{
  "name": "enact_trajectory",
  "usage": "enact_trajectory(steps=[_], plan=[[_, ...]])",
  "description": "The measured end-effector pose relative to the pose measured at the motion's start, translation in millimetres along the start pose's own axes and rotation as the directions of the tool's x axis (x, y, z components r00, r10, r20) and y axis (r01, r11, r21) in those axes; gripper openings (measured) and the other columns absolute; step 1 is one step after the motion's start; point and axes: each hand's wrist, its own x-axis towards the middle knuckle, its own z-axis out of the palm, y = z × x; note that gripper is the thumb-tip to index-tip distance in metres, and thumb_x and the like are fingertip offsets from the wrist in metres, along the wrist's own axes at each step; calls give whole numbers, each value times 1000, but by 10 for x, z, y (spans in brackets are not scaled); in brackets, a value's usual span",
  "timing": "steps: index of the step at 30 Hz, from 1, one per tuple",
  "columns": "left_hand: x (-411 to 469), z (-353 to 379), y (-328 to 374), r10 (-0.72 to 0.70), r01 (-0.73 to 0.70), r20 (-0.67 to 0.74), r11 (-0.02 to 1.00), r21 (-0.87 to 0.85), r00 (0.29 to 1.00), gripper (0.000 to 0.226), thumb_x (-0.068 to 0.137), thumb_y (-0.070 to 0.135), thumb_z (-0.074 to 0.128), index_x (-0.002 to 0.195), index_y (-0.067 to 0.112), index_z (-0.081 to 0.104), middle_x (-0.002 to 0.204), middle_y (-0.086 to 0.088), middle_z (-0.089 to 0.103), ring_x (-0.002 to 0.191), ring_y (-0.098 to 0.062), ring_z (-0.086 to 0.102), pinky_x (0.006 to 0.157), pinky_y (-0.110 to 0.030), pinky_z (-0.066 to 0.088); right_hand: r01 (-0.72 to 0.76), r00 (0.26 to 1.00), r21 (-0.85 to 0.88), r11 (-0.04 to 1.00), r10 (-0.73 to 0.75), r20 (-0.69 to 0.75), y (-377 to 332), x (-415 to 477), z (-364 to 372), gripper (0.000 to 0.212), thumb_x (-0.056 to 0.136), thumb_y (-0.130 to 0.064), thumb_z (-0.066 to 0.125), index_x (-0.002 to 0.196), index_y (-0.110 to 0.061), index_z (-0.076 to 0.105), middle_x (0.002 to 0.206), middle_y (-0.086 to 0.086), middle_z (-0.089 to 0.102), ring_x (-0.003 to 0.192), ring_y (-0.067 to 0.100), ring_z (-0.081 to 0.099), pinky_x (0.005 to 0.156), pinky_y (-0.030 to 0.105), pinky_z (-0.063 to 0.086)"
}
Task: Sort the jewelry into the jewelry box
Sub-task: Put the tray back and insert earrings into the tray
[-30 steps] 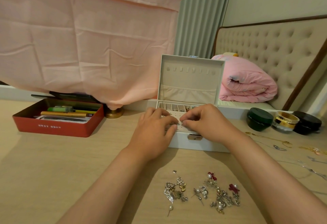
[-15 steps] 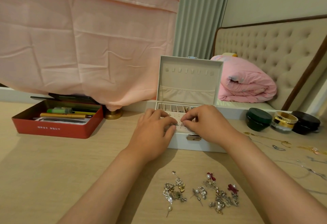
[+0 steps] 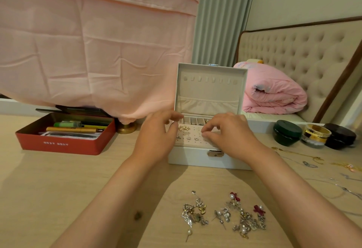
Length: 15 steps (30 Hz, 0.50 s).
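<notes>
We hold the left hand [image 3: 156, 137] loosely curled and the right hand [image 3: 230, 137] pinched (on what, we cannot tell) over the open jewelry box [image 3: 195, 158].

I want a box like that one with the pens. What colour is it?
The pen tin is red, with small pale lettering on its front. The head view shows it best.
</notes>
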Motion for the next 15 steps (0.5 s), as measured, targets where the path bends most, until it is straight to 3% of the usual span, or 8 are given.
enact_trajectory(steps=[2, 4, 6, 8, 12, 15], plan=[[47, -62, 90, -112, 119, 45, 976, -185, 993, 16, 91, 17, 66, 100, 27, 74, 93, 13, 73, 89, -6, 63, 81, -22, 48, -18, 990, 79, 997, 29, -140, -76, 5, -44, 11, 84, -48, 74, 75, -48, 67, 99, -26, 62, 111, 5, 47, 105, 39, 19], [78, -115, 206, -184, 247, 203, 904, -350, 962, 11, 91, 19, 69, 99, 24, 75, 90, 7, 76, 80, -5, 67, 74, -15, 50, -29, 969, 222, 975, 82, -233, -193, 22, -85, 10, 79, -54, 76, 72, -51, 68, 106, -30, 63, 116, 1, 43, 110, 45, 14], [85, -144, 296, -179, 327, 357, 850, -413, 917, 12, 94, 21, 66, 100, 21, 76, 91, 5, 77, 71, -4, 63, 61, -8, 46, -12, 950, 326, 945, 112, -290, -309, 45, -97, 8, 75, -58, 75, 71, -53, 70, 105, -31, 64, 117, 0, 48, 112, 52, 17], [87, -167, 326, -176, 375, 406, 788, -488, 897, 11, 94, 21, 65, 97, 20, 76, 89, 5, 76, 69, -6, 62, 57, -8, 43, 45, 943, 434, 900, 105, -315, -371, 59, -97, 10, 71, -62, 72, 75, -53, 72, 100, -29, 69, 111, 1, 59, 110, 54, 31], [113, -220, 290, -216, 402, 383, 756, -517, 898, 8, 92, 27, 67, 92, 23, 74, 87, 6, 75, 70, -7, 61, 64, -20, 42, 124, 969, 657, 744, 52, -243, -419, 41, -134, 10, 84, -27, 79, 79, -35, 78, 87, -16, 75, 87, 3, 69, 85, 29, 52], [106, -251, 288, -175, 337, 352, 809, -481, 920, 8, 92, 21, 67, 87, 19, 73, 81, 4, 74, 65, -7, 59, 57, -10, 43, 90, 989, 687, 721, 17, -147, -414, 18, -166, 14, 87, -19, 77, 85, -33, 78, 81, -10, 77, 70, 10, 65, 69, 24, 53]])
